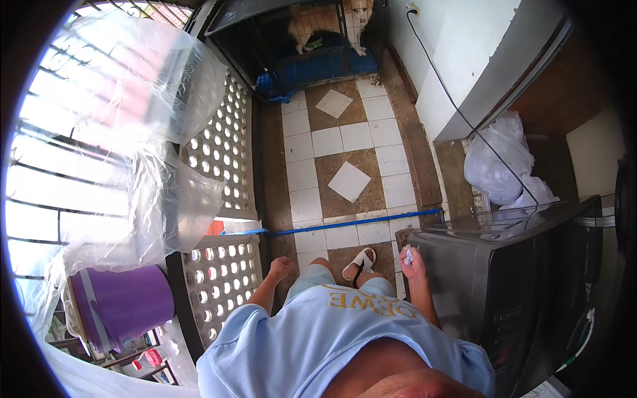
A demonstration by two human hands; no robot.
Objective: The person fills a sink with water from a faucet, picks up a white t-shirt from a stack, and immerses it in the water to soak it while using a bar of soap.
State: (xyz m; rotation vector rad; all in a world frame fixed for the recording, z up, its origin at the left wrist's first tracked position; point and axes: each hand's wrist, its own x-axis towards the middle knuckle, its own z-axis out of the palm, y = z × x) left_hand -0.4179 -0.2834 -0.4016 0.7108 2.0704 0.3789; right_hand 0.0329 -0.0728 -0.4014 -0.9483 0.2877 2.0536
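Observation:
My right hand (415,269) is closed around a small crumpled white scrap (409,256), perhaps paper or a wrapper. It is beside the dark grey appliance (458,265) on the right. My left hand (281,267) hangs near the perforated block wall (222,285), its fingers curled with nothing visible in them. Below me one foot in a white and black sandal (359,264) stands on the tiled floor (332,239).
A blue pole or pipe (352,222) crosses the passage low down. Ahead stands a black cage (265,40) with a dog (358,20) inside. White plastic bags (499,159) sit at right under a hanging black cord (444,83). A purple container (126,305) is at left.

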